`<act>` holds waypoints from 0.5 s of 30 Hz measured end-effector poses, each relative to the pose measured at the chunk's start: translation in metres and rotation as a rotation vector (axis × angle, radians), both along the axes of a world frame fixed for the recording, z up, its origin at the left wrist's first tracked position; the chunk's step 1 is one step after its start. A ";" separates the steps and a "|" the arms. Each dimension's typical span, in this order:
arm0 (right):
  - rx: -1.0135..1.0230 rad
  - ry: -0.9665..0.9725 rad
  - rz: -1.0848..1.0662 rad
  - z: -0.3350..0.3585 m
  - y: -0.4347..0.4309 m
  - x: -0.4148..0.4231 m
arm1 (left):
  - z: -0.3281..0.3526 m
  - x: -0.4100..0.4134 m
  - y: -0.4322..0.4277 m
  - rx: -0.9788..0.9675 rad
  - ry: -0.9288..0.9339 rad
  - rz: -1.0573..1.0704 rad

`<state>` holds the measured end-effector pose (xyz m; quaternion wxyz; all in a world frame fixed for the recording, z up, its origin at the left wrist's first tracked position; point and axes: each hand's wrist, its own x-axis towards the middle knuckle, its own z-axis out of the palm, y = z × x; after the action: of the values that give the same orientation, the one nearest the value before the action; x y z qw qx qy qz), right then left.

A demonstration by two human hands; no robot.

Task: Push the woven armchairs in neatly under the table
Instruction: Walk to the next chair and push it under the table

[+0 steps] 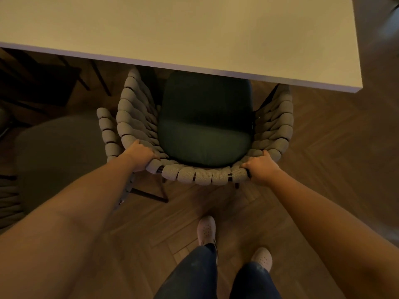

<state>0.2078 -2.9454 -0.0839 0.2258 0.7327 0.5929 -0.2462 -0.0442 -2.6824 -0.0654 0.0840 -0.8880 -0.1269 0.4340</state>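
Armchair (205, 176) seemingly partway under table (194, 29) edge — left grip (141, 155), right grip (262, 169) holding.

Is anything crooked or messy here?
Nothing is spilled or broken. The woven armchair sticks out, only its seat front under the table, and a second armchair on the left crowds close beside it.

Both bare arms reach forward and down, almost straight, the forearms drawing slightly toward each other. The left hand (141, 155) grips the top rim of the woven armchair (205, 174) at its left back corner, its fingers (155, 156) curled over the rim to the inside. The right hand (262, 169) grips the right back corner, thumb lying along the rim. The left foot (206, 230) stands ahead of the right foot (262, 258).
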 end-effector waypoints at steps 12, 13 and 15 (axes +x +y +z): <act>-0.051 0.012 0.008 -0.005 0.031 0.017 | -0.013 0.022 0.030 0.040 0.043 0.011; -0.052 0.008 0.014 -0.006 0.031 0.017 | -0.014 0.021 0.030 0.049 0.045 0.009; -0.044 0.004 0.010 -0.007 0.032 0.014 | -0.018 0.020 0.033 0.086 0.049 0.007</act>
<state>0.2221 -2.9133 -0.0912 0.2418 0.7242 0.5914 -0.2595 -0.0242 -2.6499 -0.0833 0.1235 -0.8721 -0.1463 0.4503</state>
